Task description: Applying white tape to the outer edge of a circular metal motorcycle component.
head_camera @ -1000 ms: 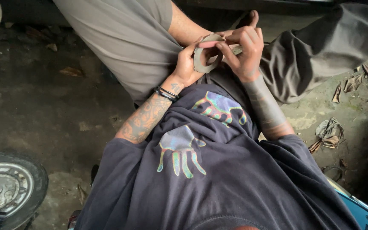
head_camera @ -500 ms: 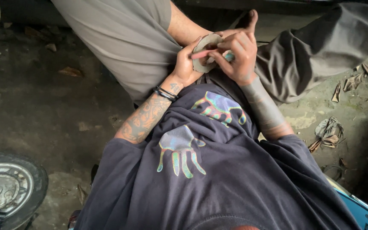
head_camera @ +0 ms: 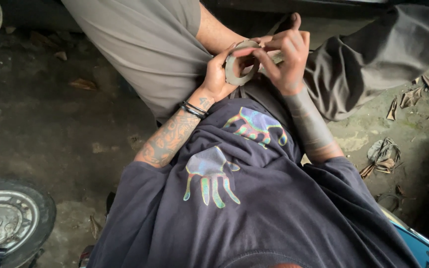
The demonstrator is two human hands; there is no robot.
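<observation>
A flat grey ring (head_camera: pixel 238 69), like a gasket or a roll of tape, is held upright between both hands in front of my chest. My left hand (head_camera: pixel 218 74) grips its left rim with thumb and fingers. My right hand (head_camera: pixel 285 55) pinches the ring's upper right edge, with one finger raised above the others. Both forearms are tattooed, and the left wrist carries dark bands (head_camera: pixel 193 109). I wear a dark shirt with two rainbow-coloured hand prints (head_camera: pixel 210 171). Whether something thin runs off the ring under my right fingers I cannot tell.
My knees in grey trousers (head_camera: pixel 145 44) frame the hands on both sides. Dirty concrete ground (head_camera: pixel 40 129) lies to the left, with dry leaves (head_camera: pixel 383 156) at the right. A small spoked wheel with a tyre (head_camera: pixel 11 218) is at the lower left; a blue object (head_camera: pixel 423 245) at the lower right.
The ring has turned in my hands, so its open centre now faces the camera more fully. My right fingers have shifted along its upper edge; both hands stay in the same place.
</observation>
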